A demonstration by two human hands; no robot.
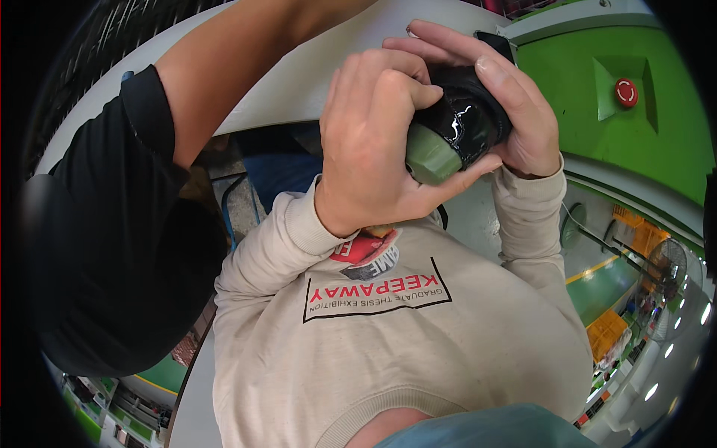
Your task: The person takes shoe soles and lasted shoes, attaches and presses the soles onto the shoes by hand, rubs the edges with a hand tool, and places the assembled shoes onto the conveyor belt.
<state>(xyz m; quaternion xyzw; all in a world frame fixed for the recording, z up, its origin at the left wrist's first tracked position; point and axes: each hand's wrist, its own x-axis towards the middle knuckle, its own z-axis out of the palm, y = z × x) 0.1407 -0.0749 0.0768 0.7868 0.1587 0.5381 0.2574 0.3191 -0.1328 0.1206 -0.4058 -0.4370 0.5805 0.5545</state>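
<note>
Head view is filled mostly by a beige sweatshirt (388, 351) with a printed chest panel, its two sleeves rising toward the middle of the frame. To the left, a co-worker's black-sleeved arm (127, 224) takes up nearly as much room; its bare forearm runs up and out over the top edge, passing close behind the person's hands without clearly touching them. Behind that lies a curved white work surface (299, 82), and at upper right a green machine panel (672, 142).

The left hand (373, 149) is curled closed, fingers folded over the near side of a glossy black rounded object (467, 123) and thumb tucked under its dull green end. The right hand (523, 112) wraps the far side, fingers laid over the top and thumb pressed along the bottom. Both hands are closed on the object, which sits between them, held up in the air above the chest, clear of the work surface.

A red round button (626, 92) sits on the green panel, well apart from the hands.

The black shell looks slick, so the grip could slide if either hand loosens or twists hard against the other. The co-worker's forearm is close enough that a sudden move might jog the left hand and knock the object loose.
</note>
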